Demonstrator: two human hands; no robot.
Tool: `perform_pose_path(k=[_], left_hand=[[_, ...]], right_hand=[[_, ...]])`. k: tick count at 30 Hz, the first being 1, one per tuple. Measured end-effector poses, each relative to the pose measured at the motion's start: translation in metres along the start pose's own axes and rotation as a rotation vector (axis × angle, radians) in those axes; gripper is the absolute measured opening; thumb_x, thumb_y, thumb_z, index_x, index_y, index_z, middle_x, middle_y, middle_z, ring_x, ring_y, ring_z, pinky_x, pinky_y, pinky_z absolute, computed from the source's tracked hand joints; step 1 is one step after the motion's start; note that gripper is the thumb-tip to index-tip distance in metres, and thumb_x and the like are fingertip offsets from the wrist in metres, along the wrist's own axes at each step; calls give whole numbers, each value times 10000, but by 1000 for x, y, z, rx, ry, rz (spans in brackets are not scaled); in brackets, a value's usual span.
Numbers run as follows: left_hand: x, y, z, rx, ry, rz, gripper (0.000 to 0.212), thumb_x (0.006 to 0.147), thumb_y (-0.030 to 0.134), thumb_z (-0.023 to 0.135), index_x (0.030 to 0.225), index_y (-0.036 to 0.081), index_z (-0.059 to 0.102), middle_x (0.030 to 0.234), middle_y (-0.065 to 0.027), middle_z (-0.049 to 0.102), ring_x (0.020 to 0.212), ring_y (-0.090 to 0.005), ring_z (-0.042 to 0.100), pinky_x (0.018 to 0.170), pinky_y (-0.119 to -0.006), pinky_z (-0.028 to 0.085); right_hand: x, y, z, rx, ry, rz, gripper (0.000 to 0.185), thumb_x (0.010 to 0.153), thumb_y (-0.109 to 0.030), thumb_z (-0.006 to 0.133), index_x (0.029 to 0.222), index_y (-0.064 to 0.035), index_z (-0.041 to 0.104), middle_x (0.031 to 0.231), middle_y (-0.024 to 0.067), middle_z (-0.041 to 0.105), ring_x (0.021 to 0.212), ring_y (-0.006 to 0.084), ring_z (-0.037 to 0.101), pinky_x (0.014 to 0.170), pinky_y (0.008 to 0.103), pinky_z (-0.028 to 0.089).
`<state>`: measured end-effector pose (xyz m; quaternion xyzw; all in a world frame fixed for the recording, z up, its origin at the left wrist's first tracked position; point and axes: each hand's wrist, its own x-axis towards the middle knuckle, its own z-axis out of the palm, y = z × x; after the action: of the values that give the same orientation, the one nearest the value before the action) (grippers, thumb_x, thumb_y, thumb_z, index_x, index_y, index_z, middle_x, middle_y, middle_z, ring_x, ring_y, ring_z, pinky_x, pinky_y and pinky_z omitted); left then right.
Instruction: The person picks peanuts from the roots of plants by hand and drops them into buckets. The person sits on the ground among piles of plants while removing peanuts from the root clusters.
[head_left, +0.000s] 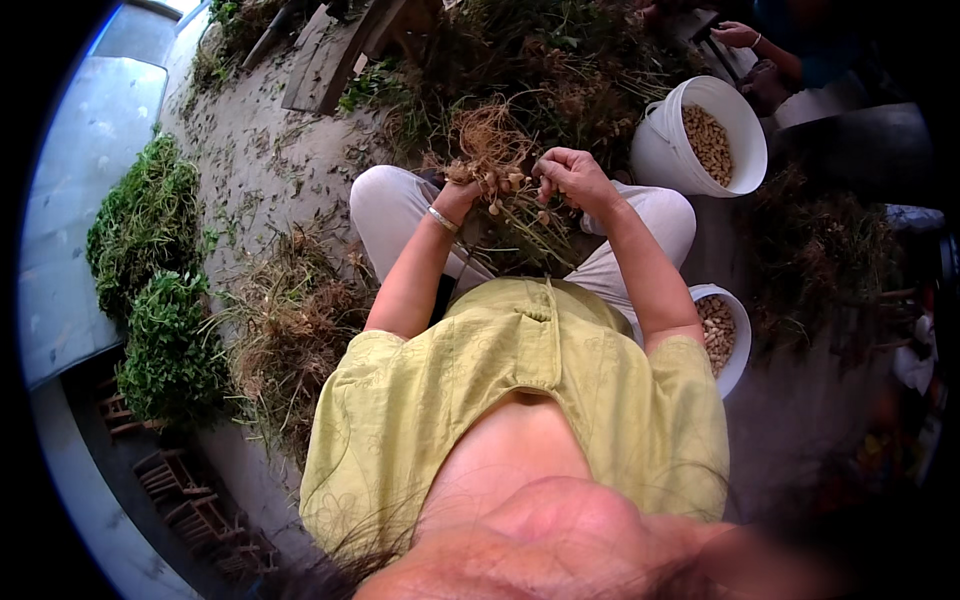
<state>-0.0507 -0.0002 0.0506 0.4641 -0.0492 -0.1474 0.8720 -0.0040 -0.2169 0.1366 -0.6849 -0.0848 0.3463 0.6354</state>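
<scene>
My left hand (463, 196), with a bracelet at the wrist, is closed around a bunch of peanut plants (491, 139) above my lap. The brown roots point up and away, and the green stems hang down towards me. Several peanut pods (514, 180) show among the roots. Just right of the bunch is my right hand (574, 178), its fingers curled together near the pods; whether a pod is between them cannot be made out. By my right knee a tilted white bucket (652, 154) holds peanuts in their shells.
Beyond my knees lies a large heap of peanut plants (555, 67). Another pile (289, 330) is at my left, with green bundles (169, 345) farther out. A smaller white bucket (741, 352) of peanuts stands by my right hip. At upper right is another person's hand (735, 34).
</scene>
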Motion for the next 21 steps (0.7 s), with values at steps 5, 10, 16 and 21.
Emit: perform_pose_path(k=[5, 10, 16, 21], left_hand=[[-3, -6, -14, -73, -74, -31, 168, 765, 165, 643, 841, 60, 536, 860, -57, 585, 827, -155, 553, 747, -297, 462], [-4, -8, -6, 19, 54, -58, 149, 774, 160, 607, 848, 50, 539, 812, -45, 571, 705, -141, 547, 678, -264, 467], [-1, -25, -21, -172, 141, -175, 128, 834, 159, 534, 881, 40, 543, 808, -25, 570, 694, -138, 548, 639, -262, 465], [5, -4, 22, -19, 333, -85, 200, 877, 243, 551, 916, 49, 579, 861, -20, 616, 818, -109, 578, 712, -246, 467]], right_hand=[[14, 31, 14, 69, 31, -198, 137, 853, -139, 569, 908, -21, 611, 611, -18, 564, 527, 38, 514, 426, 185, 391], [18, 18, 22, -93, -32, -74, 163, 814, -179, 641, 886, -33, 645, 627, -28, 575, 515, 5, 461, 441, 174, 373], [14, 10, 30, -440, 127, -475, 262, 778, -239, 653, 815, 17, 614, 562, 39, 523, 535, 80, 485, 503, 281, 413], [4, 4, 30, -88, -82, -191, 227, 789, -168, 599, 665, 14, 544, 541, 26, 496, 441, 102, 426, 411, 257, 335]])
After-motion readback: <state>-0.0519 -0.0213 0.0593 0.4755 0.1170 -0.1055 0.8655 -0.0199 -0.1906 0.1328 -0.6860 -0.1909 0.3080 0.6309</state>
